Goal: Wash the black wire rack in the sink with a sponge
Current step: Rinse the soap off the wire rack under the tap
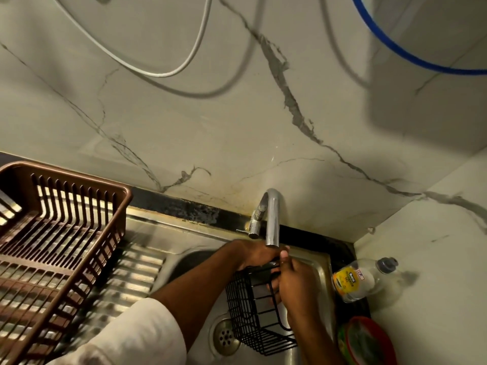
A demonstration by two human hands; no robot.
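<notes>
we grip the black wire rack (253, 309) under the curved chrome tap (271, 219), left hand (253, 254) on its top rim, right hand (292, 280) pinching its near side.

Veined marble wall (237, 122), black counter edge (184, 209), dim light

White sleeve (137, 335) on left arm; hands bare.

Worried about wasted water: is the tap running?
Cannot tell: no stream is visible below the faucet spout, but the hands right under it hide the space.
</notes>
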